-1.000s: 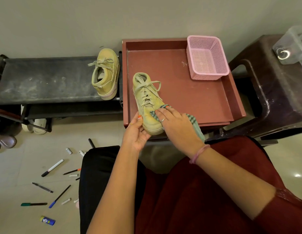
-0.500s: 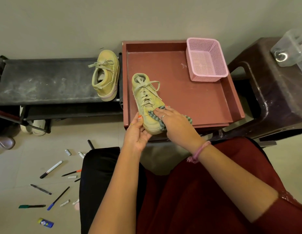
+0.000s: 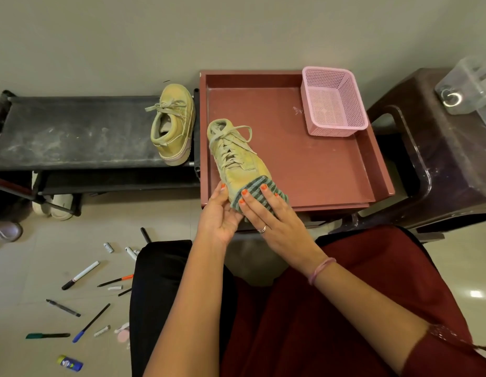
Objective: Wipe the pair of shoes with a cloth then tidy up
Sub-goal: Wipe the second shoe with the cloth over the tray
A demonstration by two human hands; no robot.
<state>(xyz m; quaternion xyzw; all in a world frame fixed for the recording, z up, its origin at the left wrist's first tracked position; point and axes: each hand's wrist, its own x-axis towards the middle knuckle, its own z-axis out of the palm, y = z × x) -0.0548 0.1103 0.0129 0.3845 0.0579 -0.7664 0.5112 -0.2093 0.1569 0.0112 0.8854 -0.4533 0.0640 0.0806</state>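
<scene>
A yellow-green sneaker (image 3: 233,156) lies on the red-brown tray (image 3: 380,170) with its toe over the tray's front edge. My left hand (image 3: 220,216) cups the toe from the left and below, thumb along the shoe's side. A green striped cloth (image 3: 259,187) is wrapped over the toe. My right hand (image 3: 274,221) presses on it with fingers laid fairly straight. The second sneaker (image 3: 174,123) lies on its side at the right end of the black shoe rack (image 3: 73,131).
A pink mesh basket (image 3: 333,102) stands in the tray's back right corner. A dark plastic stool (image 3: 440,159) with a clear container (image 3: 470,85) is on the right. Several pens and markers (image 3: 81,274) lie on the floor at left. Other footwear (image 3: 53,208) sits under the rack.
My right hand has slid the cloth from the shoe's right side down over the toe tip, and its fingers have straightened. My left hand has stayed at the toe.
</scene>
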